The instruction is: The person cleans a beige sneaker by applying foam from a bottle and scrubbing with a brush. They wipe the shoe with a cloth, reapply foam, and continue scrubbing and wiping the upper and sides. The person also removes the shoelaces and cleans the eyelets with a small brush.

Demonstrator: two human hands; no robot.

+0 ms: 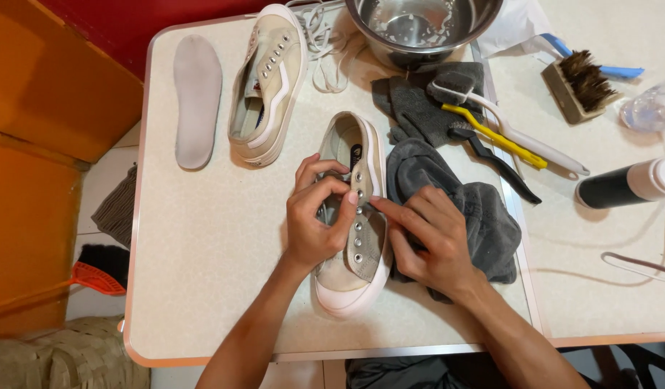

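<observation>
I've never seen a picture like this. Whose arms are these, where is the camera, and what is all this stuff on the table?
There is no machine here: a person wears a camera on the head, so you look down at their own two arms. The left hand and right hand both pinch the eyelet area of a beige sneaker lying on a pale table. A grey cloth sits under the right hand. Farther away lie a second sneaker, a loose insole, white laces, a metal bowl, several brushes, a wooden scrub brush and a black-and-white bottle.
</observation>
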